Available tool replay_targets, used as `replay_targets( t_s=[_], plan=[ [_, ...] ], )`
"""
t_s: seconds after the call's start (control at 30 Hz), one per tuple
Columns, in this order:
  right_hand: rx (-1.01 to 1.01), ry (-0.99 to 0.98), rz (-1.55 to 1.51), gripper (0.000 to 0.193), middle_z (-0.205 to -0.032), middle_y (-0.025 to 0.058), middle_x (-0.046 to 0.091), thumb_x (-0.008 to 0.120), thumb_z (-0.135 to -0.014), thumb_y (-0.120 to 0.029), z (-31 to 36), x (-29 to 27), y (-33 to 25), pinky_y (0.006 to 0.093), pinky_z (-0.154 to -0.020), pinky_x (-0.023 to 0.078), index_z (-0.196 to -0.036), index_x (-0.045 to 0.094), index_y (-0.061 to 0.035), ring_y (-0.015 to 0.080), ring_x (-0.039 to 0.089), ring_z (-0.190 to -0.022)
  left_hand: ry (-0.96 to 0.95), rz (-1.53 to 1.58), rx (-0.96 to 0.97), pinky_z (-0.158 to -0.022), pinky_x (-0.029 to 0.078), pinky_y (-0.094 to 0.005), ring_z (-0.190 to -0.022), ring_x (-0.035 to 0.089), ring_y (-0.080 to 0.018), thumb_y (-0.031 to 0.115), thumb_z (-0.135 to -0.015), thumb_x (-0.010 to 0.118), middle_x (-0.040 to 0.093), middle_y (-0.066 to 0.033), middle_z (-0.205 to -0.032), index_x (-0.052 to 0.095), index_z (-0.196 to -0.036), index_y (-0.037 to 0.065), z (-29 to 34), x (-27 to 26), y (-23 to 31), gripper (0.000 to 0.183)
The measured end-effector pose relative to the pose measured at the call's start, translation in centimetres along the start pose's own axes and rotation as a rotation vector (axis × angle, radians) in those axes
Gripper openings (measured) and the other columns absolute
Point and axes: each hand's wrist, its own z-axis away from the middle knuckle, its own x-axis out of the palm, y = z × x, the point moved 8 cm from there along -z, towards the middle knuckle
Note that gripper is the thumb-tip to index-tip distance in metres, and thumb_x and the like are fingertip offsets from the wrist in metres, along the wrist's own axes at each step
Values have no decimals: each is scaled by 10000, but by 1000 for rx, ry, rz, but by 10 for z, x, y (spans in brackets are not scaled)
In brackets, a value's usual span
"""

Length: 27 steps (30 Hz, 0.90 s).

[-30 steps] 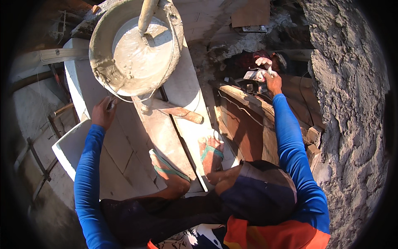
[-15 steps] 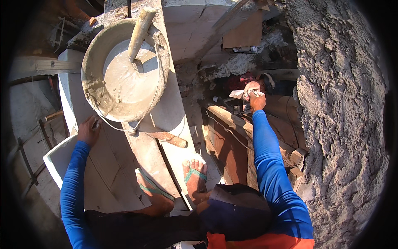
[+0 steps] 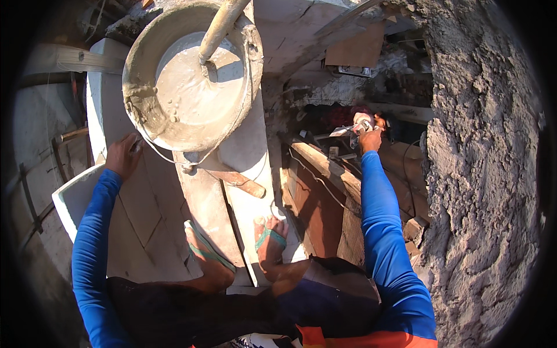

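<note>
My right hand (image 3: 370,141) reaches out to the right, its fingers closed around a small tool with a flat, light-grey blade (image 3: 341,131). Right beside it is a pale, whitish shape (image 3: 363,121) too small to make out. My left hand (image 3: 123,156) is at the left of the mortar bucket (image 3: 139,58), above the pale boards. Its fingers are curled, with a light spot at the tips; what they hold, if anything, is unclear. Wet grey mortar (image 3: 180,87) fills part of the bucket, and a tool with a thick wooden handle (image 3: 223,29) leans in it.
Under the bucket, a wooden handle (image 3: 246,184) lies across the white planks (image 3: 206,203) where my sandalled feet stand. A rough plastered wall (image 3: 481,174) rises on the right. Lower down, beyond my right hand, is another person (image 3: 348,116) among wooden beams (image 3: 325,165).
The view has shifted, so the bucket appears higher and farther right. My right hand stays stretched out with the bladed tool. More of the other person's head shows beside it.
</note>
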Motion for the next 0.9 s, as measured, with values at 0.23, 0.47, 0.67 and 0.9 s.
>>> replay_targets(
  t_s=[0.23, 0.47, 0.67, 0.9],
  plan=[
    [-279, 17, 36, 773, -1399, 326, 494, 737, -874, -342, 54, -20, -28, 524, -1083, 444, -1492, 393, -30, 474, 522, -1281, 97, 22, 10, -743, 523, -485, -859, 662, -464, 139, -959, 667, 678, -249, -982, 634, -1042, -17, -14, -34, 22, 180],
    [-827, -295, 106, 665, -1418, 274, 478, 675, -942, -262, 181, -29, -75, 502, -1088, 455, -1512, 394, -65, 449, 509, -1313, 132, -115, 193, -801, 537, -455, -904, 689, -402, 165, -977, 650, 697, -222, -1042, 648, -1164, -15, -10, -35, 14, 260],
    [-1134, -814, 371, 610, -1287, 265, 565, 658, -968, -287, 286, -58, -105, 511, -987, 510, -1474, 430, -34, 454, 601, -1157, -164, -254, -48, -1000, 515, -431, -1166, 641, -341, 196, -1022, 569, 677, -177, -1259, 660, -1245, 19, -23, -23, -12, 299],
    [-1356, -946, 535, 549, -1289, 261, 592, 644, -984, -340, 353, -105, -139, 510, -951, 527, -1390, 515, 6, 448, 623, -1130, -15, -47, -82, -926, 539, -460, -1036, 697, -385, 320, -996, 641, 729, -222, -1106, 637, -1283, 5, -20, -43, 1, 426]
  ],
)
